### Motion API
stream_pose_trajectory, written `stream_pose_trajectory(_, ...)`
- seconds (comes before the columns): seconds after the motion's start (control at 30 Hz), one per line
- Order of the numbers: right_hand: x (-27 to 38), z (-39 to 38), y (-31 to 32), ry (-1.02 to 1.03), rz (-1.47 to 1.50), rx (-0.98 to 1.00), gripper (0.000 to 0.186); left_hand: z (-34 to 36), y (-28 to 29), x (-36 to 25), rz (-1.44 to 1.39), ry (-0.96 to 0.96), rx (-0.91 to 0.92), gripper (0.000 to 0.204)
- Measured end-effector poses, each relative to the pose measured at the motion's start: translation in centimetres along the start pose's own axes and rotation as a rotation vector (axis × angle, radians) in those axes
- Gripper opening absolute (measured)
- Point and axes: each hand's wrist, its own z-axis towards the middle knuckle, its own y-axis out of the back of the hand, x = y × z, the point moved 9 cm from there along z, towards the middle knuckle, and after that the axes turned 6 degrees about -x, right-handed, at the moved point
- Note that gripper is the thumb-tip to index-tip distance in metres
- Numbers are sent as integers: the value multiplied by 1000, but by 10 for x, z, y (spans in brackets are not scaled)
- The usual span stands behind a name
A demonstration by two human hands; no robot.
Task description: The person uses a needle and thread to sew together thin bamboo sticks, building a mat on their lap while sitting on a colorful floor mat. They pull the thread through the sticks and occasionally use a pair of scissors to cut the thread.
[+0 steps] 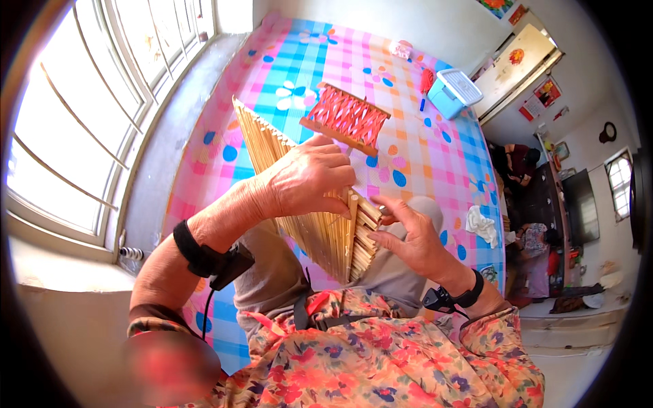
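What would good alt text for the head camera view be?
A left hand grips a fan-shaped bundle of straw-coloured sticks, with the right hand at its stick ends. Beyond, a brown-edged, red-and-pink panel and a light-blue plastic box sit on a checked, multicoloured sheet.

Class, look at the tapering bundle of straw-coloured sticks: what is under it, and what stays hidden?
Past the edges of the bundle, beige cloth trouser legs and a pink-and-blue checked, flowered sheet show lower down. Whatever lies directly beneath is covered.
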Motion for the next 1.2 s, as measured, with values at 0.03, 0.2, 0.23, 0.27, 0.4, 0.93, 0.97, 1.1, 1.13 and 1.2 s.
stream_pose_trajectory(0.03,-6,0,-1,37,42,-19,40,2,4,1,25,-11,-35,39)
stream_pose_trajectory(0.2,4,17,30,186,62,-359,28,25,31,11,-34,248,-106,33)
stream_pose_trajectory(0.23,7,22,41,225,50,-429,27,30,35,15,-21,301,-114,33)
stream_pose_trajectory(0.27,10,25,51,265,39,-498,26,35,40,19,-8,354,-123,33)
stream_pose_trajectory(0.4,6,31,75,272,42,-616,20,59,51,17,-82,336,-148,28)
stream_pose_trajectory(0.93,-9,53,76,219,79,-535,22,65,51,35,-106,416,-15,23)
stream_pose_trajectory(0.97,-5,58,74,223,106,-517,21,62,52,39,-109,430,-56,23)
stream_pose_trajectory(1.1,3,81,63,204,159,-434,20,64,68,33,-83,284,-172,23)
stream_pose_trajectory(1.13,4,85,64,213,147,-447,19,62,71,32,-59,284,-171,22)
stream_pose_trajectory(1.2,5,92,68,227,120,-474,18,57,74,29,-16,281,-169,21)
